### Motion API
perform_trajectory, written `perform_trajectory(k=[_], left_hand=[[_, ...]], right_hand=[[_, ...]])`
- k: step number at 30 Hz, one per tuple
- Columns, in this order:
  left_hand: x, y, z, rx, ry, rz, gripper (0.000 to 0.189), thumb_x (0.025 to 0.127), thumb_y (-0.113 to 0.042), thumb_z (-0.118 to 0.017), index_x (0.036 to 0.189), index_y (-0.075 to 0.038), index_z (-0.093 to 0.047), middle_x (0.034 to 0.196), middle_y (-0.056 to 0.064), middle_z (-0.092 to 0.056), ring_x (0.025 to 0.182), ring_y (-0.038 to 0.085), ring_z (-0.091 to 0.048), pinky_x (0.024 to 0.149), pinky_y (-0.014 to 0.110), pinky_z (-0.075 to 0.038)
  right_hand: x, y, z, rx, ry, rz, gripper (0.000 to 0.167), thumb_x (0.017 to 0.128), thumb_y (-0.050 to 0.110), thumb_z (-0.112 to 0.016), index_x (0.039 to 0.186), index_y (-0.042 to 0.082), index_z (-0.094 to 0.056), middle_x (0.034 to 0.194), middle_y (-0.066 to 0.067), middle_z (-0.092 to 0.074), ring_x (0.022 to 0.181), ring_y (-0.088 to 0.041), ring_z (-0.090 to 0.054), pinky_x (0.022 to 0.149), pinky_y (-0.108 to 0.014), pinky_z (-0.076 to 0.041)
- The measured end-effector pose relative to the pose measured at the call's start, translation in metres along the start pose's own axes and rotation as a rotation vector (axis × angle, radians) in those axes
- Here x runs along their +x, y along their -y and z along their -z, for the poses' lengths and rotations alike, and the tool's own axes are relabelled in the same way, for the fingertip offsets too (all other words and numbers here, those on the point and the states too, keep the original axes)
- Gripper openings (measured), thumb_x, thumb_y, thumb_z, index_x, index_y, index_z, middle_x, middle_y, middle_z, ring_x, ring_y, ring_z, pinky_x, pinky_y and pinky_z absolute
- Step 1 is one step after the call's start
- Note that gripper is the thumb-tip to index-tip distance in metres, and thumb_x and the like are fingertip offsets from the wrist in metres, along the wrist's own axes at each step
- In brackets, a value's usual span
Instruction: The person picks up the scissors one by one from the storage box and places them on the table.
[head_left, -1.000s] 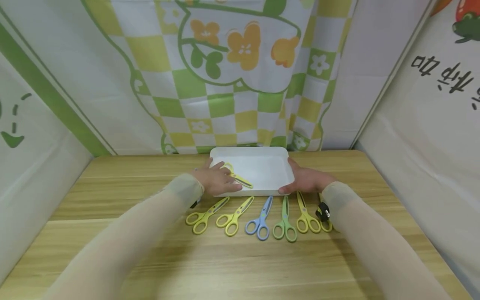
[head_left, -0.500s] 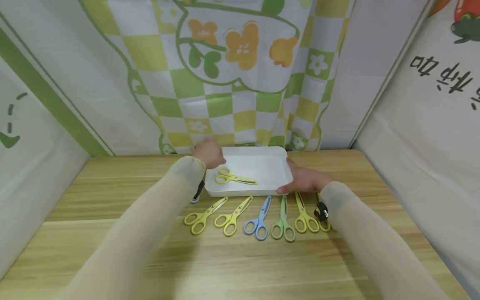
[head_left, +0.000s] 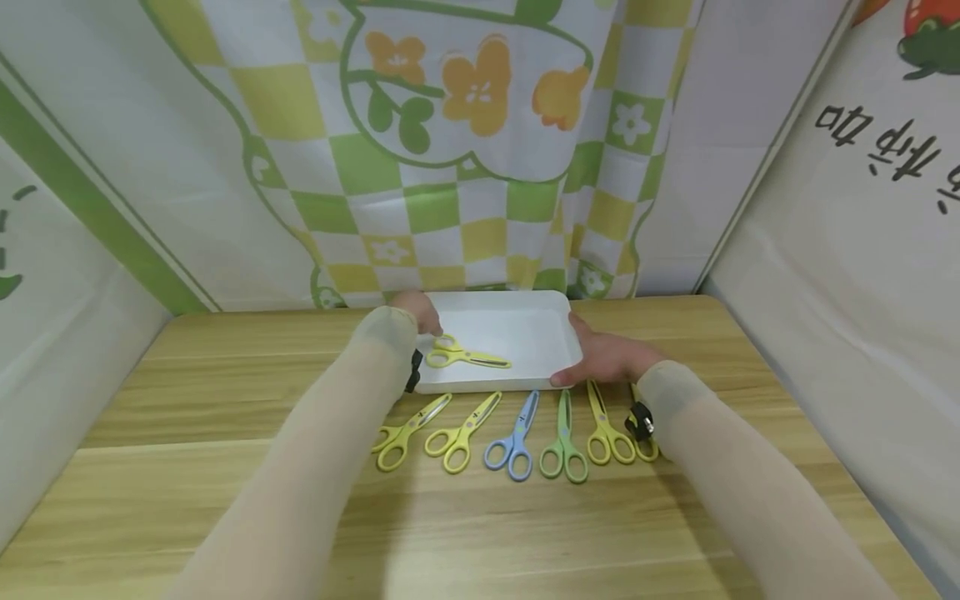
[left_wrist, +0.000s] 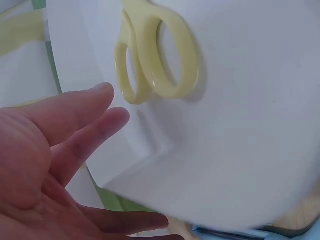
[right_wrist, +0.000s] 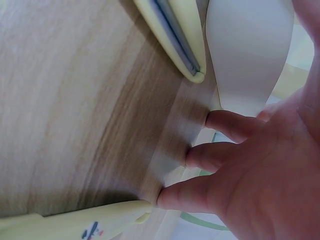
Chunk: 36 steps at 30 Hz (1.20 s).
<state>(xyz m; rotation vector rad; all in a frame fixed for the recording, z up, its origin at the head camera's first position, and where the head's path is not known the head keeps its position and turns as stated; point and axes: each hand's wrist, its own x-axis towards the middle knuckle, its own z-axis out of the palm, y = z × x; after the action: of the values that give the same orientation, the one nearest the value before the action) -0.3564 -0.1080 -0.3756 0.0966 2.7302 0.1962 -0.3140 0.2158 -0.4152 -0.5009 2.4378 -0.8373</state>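
Observation:
A white tray [head_left: 517, 325] stands at the back of the table, with yellow scissors [head_left: 462, 356] lying in its left part, blades toward the right. My left hand [head_left: 417, 310] is at the tray's back left corner. In the left wrist view its fingers [left_wrist: 100, 130] are spread and relaxed, just short of the scissors' handle loops [left_wrist: 187, 50], and hold nothing. My right hand [head_left: 609, 357] rests against the tray's right end, thumb at the front right corner. The right wrist view shows its outstretched fingertips [right_wrist: 175, 195] down on the table beside the tray.
In front of the tray lies a row of scissors: yellow ones [head_left: 459, 437], blue ones [head_left: 517, 437] and green ones [head_left: 565, 442]. Yellow scissors [head_left: 647, 452] at the right are partly hidden by my right wrist. A checkered curtain [head_left: 435, 200] hangs behind the table.
My left hand has left the yellow scissors, lifted to the tray's back left corner, then lowered slightly there. The scissors have turned flatter in the tray. My right hand keeps its place.

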Motion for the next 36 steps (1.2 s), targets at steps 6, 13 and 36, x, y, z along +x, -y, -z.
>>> perform_trajectory(k=[6, 13, 36], left_hand=[[0.016, 0.001, -0.007, 0.034, 0.022, -0.004, 0.042, 0.094, -0.031, -0.067, 0.117, 0.004, -0.068, 0.122, 0.017, -0.063, 0.109, 0.028, -0.058, 0.093, 0.035, -0.049], [0.018, 0.002, -0.013, 0.066, 0.02, -0.031, 0.028, 0.089, -0.021, -0.068, 0.103, 0.004, -0.07, 0.112, 0.015, -0.064, 0.096, 0.025, -0.058, 0.083, 0.032, -0.052], [0.011, -0.001, -0.012, 0.124, 0.064, -0.013, 0.036, 0.096, -0.026, -0.066, 0.118, 0.002, -0.069, 0.131, 0.019, -0.059, 0.12, 0.035, -0.055, 0.106, 0.054, -0.037]], right_hand=[[0.0, 0.003, 0.0, -0.012, -0.005, -0.002, 0.134, 0.079, 0.049, -0.083, 0.155, 0.004, 0.018, 0.163, -0.025, 0.004, 0.146, -0.039, -0.014, 0.117, -0.051, -0.013], [0.0, 0.005, 0.0, -0.01, 0.001, -0.005, 0.134, 0.079, 0.049, -0.082, 0.155, 0.002, 0.018, 0.161, -0.029, -0.003, 0.144, -0.041, -0.019, 0.116, -0.054, -0.016], [0.001, -0.002, 0.0, -0.063, -0.001, -0.056, 0.136, 0.078, 0.057, -0.079, 0.155, 0.003, 0.019, 0.162, -0.027, -0.005, 0.145, -0.038, -0.02, 0.116, -0.05, -0.016]])
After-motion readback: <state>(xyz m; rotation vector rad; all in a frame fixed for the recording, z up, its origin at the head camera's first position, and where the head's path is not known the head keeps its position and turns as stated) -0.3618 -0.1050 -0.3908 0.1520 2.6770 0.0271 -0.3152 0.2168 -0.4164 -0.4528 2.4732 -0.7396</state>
